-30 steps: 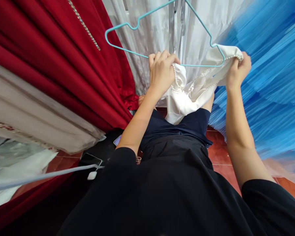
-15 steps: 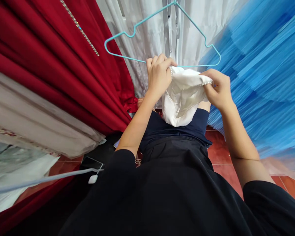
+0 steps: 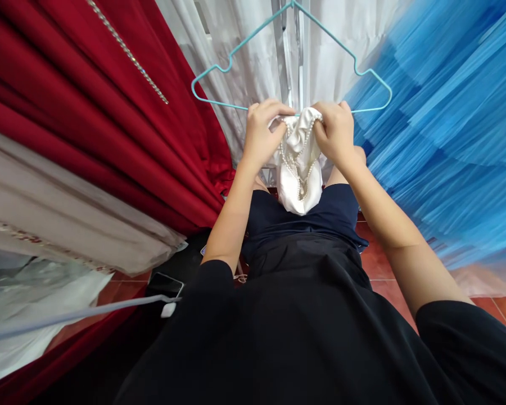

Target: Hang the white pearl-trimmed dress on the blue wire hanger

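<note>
A white satin garment (image 3: 290,185) edged with strings of small pearls hangs bunched between my hands, over the lap. My left hand (image 3: 265,130) grips its upper left edge, thumb below and fingers stretched over the top by the hanger's bar. On the other side, my right hand (image 3: 336,130) is closed on the upper right edge of the cloth, close to the left. The light-blue hanger (image 3: 259,27) spreads above both hands; its lower bar passes behind them and the cloth. Whether the garment is looped over the bar, I cannot tell.
Red drapes (image 3: 152,146) with a beaded trim and a beige sheer gown (image 3: 67,185) hang at the left. Blue tulle (image 3: 451,140) fills the right side. White curtain-like fabric (image 3: 253,56) hangs behind the hanger. A phone (image 3: 165,285) lies at lower left, near a grey cable (image 3: 88,313).
My right hand has moved left toward my left hand, bunching the garment that was stretched wider. The hanger has shifted slightly to the right.
</note>
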